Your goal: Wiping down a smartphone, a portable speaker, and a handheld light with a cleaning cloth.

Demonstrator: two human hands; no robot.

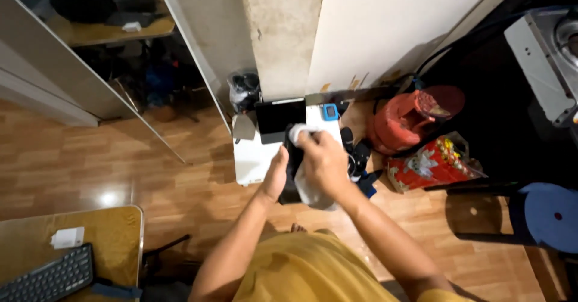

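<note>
A black flat device (293, 168) is held upright in front of me, above the floor. My left hand (276, 175) grips its left edge. My right hand (324, 160) presses a white cloth (299, 134) against its top and front face; more of the cloth hangs down below the hand. Directly beneath, on the floor, lies a white box (253, 157) with a black panel (278, 116) resting on it. My yellow shirt fills the bottom of the view.
A red gas cylinder (403, 121) and a red patterned box (430, 165) stand to the right, with a blue stool (551, 214) beyond. A wooden desk (114, 230) with a keyboard (51, 275) is at the lower left. A concrete pillar (283, 31) rises ahead.
</note>
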